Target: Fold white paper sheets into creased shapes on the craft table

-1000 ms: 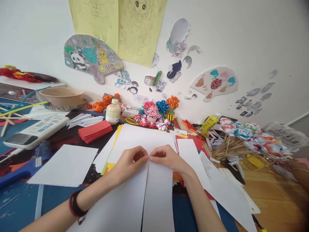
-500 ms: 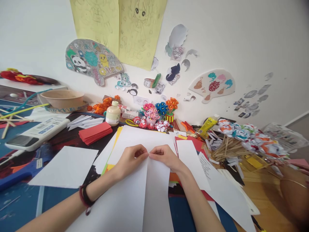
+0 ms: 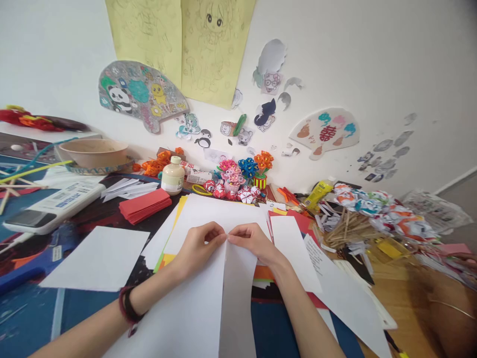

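Over the desk (image 3: 276, 328), the left hand (image 3: 197, 248) and right hand (image 3: 254, 242) both pinch the far edge of white paper (image 3: 182, 308), neither nearer; it extends nearward, long axis pointing away from the wall (image 3: 372, 59). A fan (image 3: 326, 133) bears red Chinese writing; print on a page (image 3: 314, 254) is too small to read.

On my feed only one sign reads OK: the red 囍 (image 3: 328, 133) (dbl happiness) on the white fan cutout (image 3: 316, 132), wall, R. Rest I can't read, too small/blurry: printed lines (image 3: 313, 252) on a sheet, R; labels on the white device (image 3: 59, 205), blue tool (image 3: 40, 268), cream bottle (image 3: 172, 175), yellow bottle (image 3: 319, 193).
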`<action>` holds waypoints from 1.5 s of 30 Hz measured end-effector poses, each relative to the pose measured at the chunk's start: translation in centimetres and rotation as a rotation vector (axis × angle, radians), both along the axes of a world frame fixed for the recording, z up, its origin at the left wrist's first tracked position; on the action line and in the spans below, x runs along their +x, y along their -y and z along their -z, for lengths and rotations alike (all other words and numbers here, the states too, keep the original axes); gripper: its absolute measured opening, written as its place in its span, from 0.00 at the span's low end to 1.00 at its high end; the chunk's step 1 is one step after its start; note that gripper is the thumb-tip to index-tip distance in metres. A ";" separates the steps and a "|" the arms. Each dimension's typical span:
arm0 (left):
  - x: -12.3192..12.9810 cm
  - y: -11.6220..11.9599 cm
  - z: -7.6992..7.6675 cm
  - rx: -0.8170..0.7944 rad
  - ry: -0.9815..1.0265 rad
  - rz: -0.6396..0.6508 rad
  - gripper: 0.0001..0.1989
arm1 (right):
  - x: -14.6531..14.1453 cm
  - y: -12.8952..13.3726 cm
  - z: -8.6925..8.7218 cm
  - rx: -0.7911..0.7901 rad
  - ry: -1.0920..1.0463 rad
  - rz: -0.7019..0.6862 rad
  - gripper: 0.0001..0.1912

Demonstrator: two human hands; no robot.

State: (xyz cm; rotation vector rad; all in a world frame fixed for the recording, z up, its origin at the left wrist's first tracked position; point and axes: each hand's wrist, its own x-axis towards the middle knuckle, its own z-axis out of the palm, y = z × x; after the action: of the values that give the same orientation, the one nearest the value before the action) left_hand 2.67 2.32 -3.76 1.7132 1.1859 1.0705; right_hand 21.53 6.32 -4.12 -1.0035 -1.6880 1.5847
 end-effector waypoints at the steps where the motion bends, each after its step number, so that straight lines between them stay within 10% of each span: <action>1: 0.0 -0.1 0.1 -0.020 -0.006 -0.001 0.12 | 0.0 0.0 0.0 0.014 0.002 -0.007 0.14; 17: -0.5 -0.8 1.0 -0.198 -0.018 0.296 0.14 | 1.1 -0.5 0.4 -0.013 0.101 -0.186 0.14; 45: -0.2 -0.4 1.5 0.005 -0.109 0.122 0.13 | 0.7 -1.3 1.8 0.051 0.023 -0.130 0.14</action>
State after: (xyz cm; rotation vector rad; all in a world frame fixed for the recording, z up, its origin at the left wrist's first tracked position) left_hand 2.52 2.71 -5.24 1.8431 1.1306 0.9171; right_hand 22.27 7.61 -5.95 -0.9062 -1.8330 1.6080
